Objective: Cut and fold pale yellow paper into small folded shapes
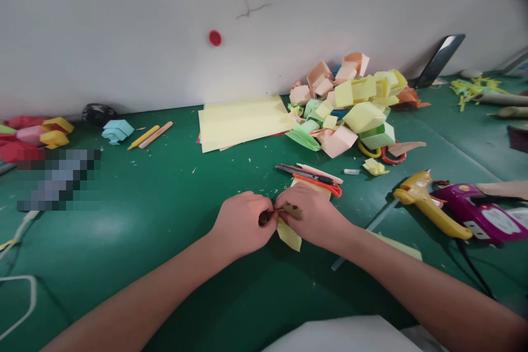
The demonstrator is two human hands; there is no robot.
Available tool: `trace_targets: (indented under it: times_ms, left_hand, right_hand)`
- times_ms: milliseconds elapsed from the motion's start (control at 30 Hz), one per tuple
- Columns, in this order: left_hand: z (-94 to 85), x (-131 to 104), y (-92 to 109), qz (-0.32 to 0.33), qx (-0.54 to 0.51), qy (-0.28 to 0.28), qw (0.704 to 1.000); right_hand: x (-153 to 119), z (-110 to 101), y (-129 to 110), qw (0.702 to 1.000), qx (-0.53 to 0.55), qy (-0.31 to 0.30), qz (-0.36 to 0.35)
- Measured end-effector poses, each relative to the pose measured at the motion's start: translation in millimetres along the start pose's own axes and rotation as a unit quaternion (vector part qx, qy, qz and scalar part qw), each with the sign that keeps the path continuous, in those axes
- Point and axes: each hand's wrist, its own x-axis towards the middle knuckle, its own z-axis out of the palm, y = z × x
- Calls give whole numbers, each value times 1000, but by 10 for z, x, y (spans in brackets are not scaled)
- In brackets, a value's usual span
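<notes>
My left hand (244,224) and my right hand (315,215) meet over the table, fingers closed in a pinch. Between them is a small piece of yellow paper (290,235), its lower end showing beneath the fingertips. The part they pinch is mostly hidden by the fingers. Just beyond my right hand lies a utility knife (307,173) with an orange-edged handle, partly over another pale yellow paper piece. A yellow glue gun (433,206) rests to the right, a clear glue stick (381,217) trailing from it under my right forearm.
Yellow paper sheets (243,121) lie by the wall. Beside them is a heap of folded paper pieces (350,102), with scissors handles (394,155) poking out. A purple device (480,212) stands right; a phone (440,60) leans on the wall. Two pencil-like sticks (150,135) lie left.
</notes>
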Motion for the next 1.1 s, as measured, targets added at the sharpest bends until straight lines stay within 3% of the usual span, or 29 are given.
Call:
trace_targets:
  times_ms: [133,300,600,867,1100]
  left_hand:
    - [5,9,-7,10,-27,11,1000]
    - [-91,22,25,-32,-71,-1,997]
    - [-119,0,94,-70,-14,-23,997]
    - [8,0,38,9,43,24,999]
    - [74,18,-51,63,49,59,995]
  right_hand:
    - [-6,-1,8,999,-8,0,35]
    - [-22,23,-7,998,5,3,58]
    - [-42,104,-64,997,45,23,59]
    - [-31,77,-25,995,74,43,55]
    - [-16,30,-88,989,119,26,88]
